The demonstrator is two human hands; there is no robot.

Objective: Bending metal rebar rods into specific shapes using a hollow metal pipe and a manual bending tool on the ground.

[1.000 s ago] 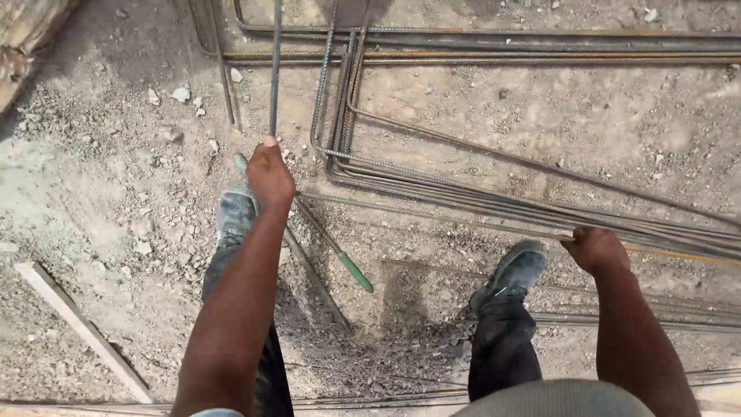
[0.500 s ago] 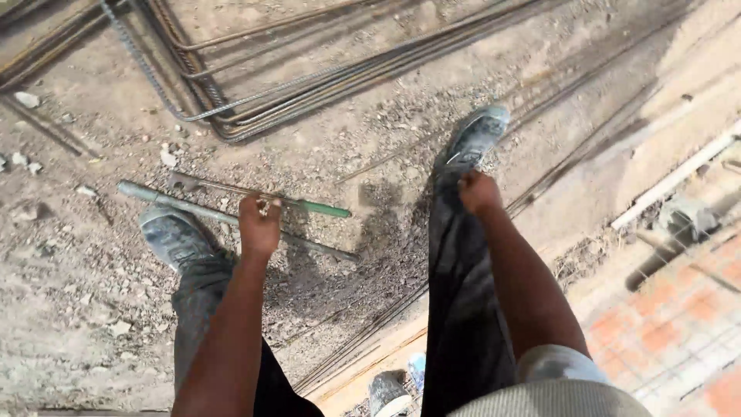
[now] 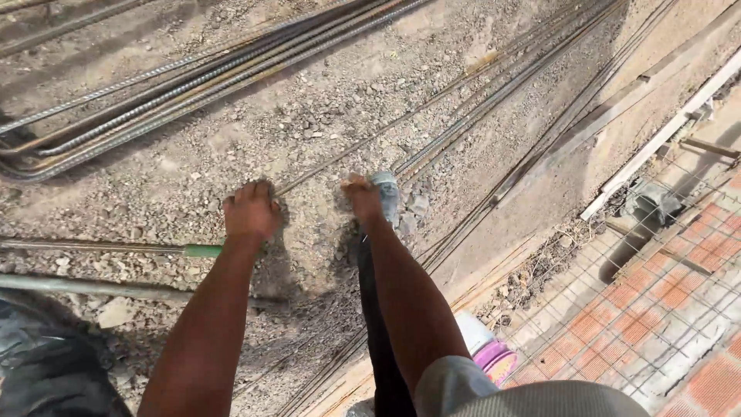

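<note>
Left hand [image 3: 251, 210]: fingers curled shut over the end of a long thin steel rod with a green-painted tip [image 3: 202, 250]; rod lies flat on the gravel ground [image 3: 324, 131], running off left. Right hand [image 3: 361, 197]: fingers bunched downward at a thin ribbed steel bar [image 3: 463, 81]; cannot tell whether they actually grip it. Grey shoe [image 3: 388, 193] just beyond that hand.

Judgement: rod looks stiff, fairly heavy, long enough to whip and sag; rough, not slippery. Best taken near the middle, not the tip.

Outward: bundle of bent ribbed bars [image 3: 154, 93] upper left. Pink-and-white plastic container [image 3: 490, 351] lower right, by wire mesh over red brick [image 3: 656, 309]. No readable labels or signs.
</note>
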